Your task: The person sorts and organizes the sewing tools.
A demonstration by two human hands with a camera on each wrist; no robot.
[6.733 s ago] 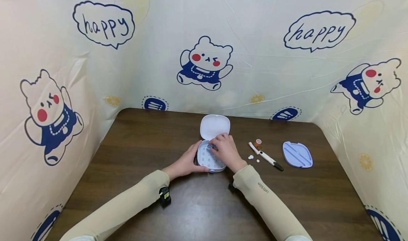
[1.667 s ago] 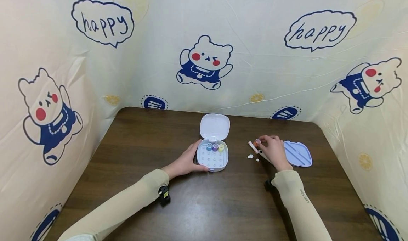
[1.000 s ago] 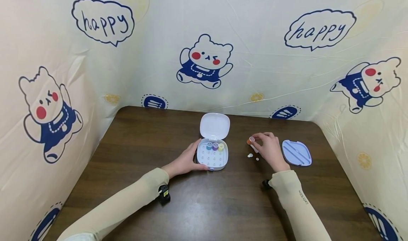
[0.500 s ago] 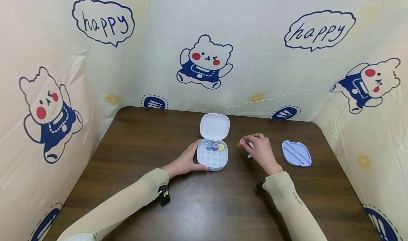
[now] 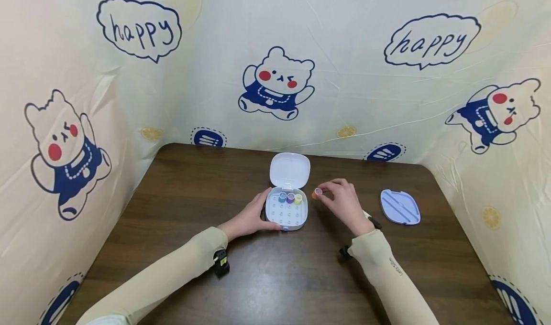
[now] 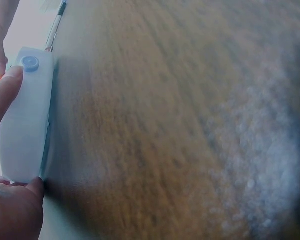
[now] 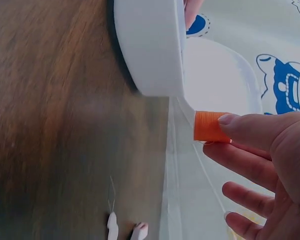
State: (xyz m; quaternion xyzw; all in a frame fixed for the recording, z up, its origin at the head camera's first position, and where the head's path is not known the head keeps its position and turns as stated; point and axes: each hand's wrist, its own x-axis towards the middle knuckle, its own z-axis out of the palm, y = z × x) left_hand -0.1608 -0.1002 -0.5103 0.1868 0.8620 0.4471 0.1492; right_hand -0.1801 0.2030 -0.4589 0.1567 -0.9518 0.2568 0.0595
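In the head view, my left hand (image 5: 247, 220) grips the left side of a pale sewing box (image 5: 277, 215), fingers behind and thumb at the front. Its white lid (image 5: 290, 170) stands raised at the back. Inside, a teal spool (image 5: 282, 197), a purple spool (image 5: 290, 198) and a yellow spool (image 5: 298, 199) stand in the back row of pegs. My right hand (image 5: 344, 203) pinches an orange thread spool (image 7: 209, 126) between thumb and fingers, just right of the box and apart from it. The left wrist view shows the box wall (image 6: 27, 115) with a round button.
A lavender tray (image 5: 400, 207) with diagonal slots lies at the right. A dark-tipped stick (image 5: 373, 221) is partly hidden by my right wrist. The right wrist view shows a small white handle with a thin wire loop (image 7: 112, 225) and a pinkish-white stick (image 7: 140, 231).
Since the earliest frame, purple and yellow spools have appeared beside the teal one in the box. My right hand has picked the orange spool off the table and carried it left. My left hand stays.
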